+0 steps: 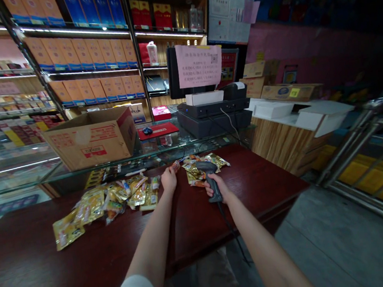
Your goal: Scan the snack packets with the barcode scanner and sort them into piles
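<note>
While the right hand (220,189) is wrapped around the grip of a dark handheld scanner (212,185), the left hand (168,181) pinches a small reddish packet (175,166) between its fingertips, close to the far edge of the dark red counter (251,173). The scanner is held above the counter, its head beside the right pile of gold packets (216,160), which lies near the far edge, and its black cord (231,227) hangs down past the near edge. On the other side of the left hand, the left pile of gold packets (91,207) spreads from near the far edge toward the counter's left part, some packets overlapping. Just beyond the far edge is a glass display case (180,141); an open cardboard box (90,144) stands on its left part, and a mouse (147,130) sits on a red mat (163,129) to the box's right. Farther right, a pink printed sheet (199,68) covers much of a dark monitor (173,78).
</note>
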`<state>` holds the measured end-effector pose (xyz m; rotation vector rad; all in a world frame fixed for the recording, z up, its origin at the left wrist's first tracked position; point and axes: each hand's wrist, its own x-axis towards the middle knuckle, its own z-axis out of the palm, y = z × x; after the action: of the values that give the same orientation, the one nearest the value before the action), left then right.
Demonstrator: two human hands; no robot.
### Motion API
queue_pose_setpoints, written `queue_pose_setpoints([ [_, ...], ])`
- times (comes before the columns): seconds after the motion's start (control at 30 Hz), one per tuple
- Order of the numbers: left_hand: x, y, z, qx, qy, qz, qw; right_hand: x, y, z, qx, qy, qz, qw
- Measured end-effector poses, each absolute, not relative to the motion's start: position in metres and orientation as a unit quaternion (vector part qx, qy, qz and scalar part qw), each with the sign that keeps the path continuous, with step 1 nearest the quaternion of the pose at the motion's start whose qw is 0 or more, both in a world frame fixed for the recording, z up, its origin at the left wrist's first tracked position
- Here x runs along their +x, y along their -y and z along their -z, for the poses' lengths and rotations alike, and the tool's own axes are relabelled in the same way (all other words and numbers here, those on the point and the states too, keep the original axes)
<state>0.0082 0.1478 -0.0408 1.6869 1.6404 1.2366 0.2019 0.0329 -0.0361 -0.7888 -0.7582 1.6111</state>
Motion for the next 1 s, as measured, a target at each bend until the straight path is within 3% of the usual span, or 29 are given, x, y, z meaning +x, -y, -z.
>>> queue_pose_setpoints([
  [0.27, -0.001, -0.158, 0.051, 0.565, -0.505, -0.576, 0.307, 0.202, -0.029, 0.033, -0.34, 0.324, -0.689, 0.552],
  [0.47, 0.0, -0.158, 0.055, 0.507, -0.391, -0.621, 0.453, 0.204, -0.03, 0.034, -0.334, 0.332, -0.689, 0.551],
  [1.0, 0.002, -0.16, 0.06, 0.583, -0.438, -0.556, 0.399, 0.202, -0.031, 0.037, -0.337, 0.343, -0.66, 0.577],
])
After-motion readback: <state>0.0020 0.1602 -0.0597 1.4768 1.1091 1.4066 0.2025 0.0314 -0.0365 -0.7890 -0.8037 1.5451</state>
